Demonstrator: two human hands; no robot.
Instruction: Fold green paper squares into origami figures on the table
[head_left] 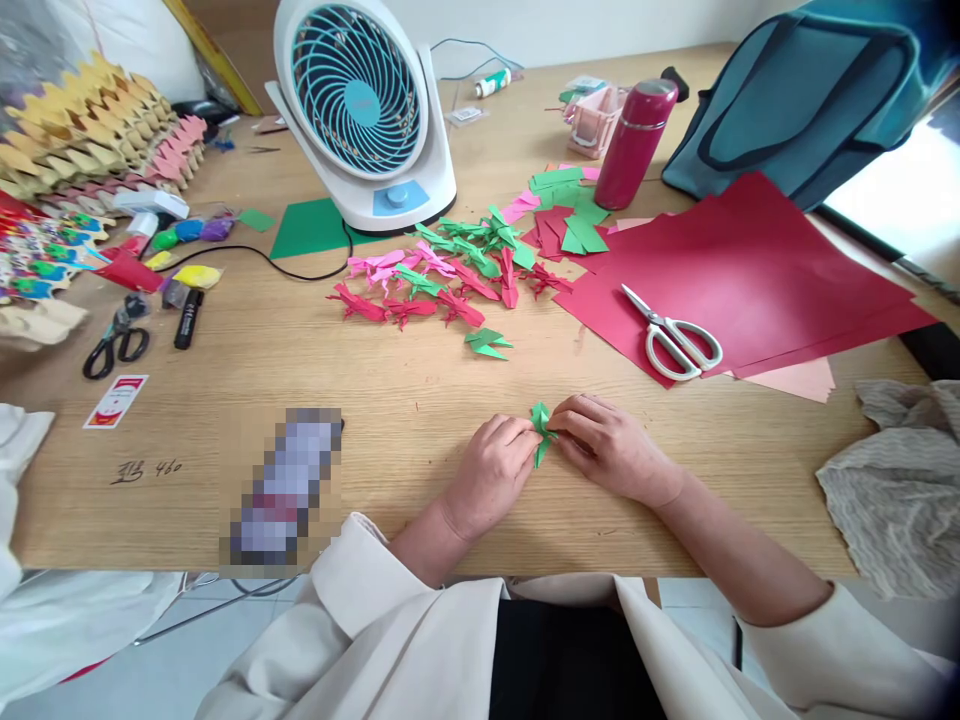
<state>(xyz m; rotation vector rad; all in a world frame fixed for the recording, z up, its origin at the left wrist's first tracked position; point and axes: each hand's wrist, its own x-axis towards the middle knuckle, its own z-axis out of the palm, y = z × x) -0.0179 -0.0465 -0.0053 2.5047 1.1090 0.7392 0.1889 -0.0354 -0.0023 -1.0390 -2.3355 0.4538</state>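
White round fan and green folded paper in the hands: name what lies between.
The head view shows red, pink and green folded paper figures, then bare wooden tabletop.

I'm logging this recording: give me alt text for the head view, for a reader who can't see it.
A person's left hand and right hand pinch a small folded green paper at a wooden table. Beyond lie red, pink and green paper figures, with a fan behind; scissors lie on red sheets at right.

White wall (615, 22) behind a light wood-grained table (247, 335), pale tiled floor (701, 650) below.
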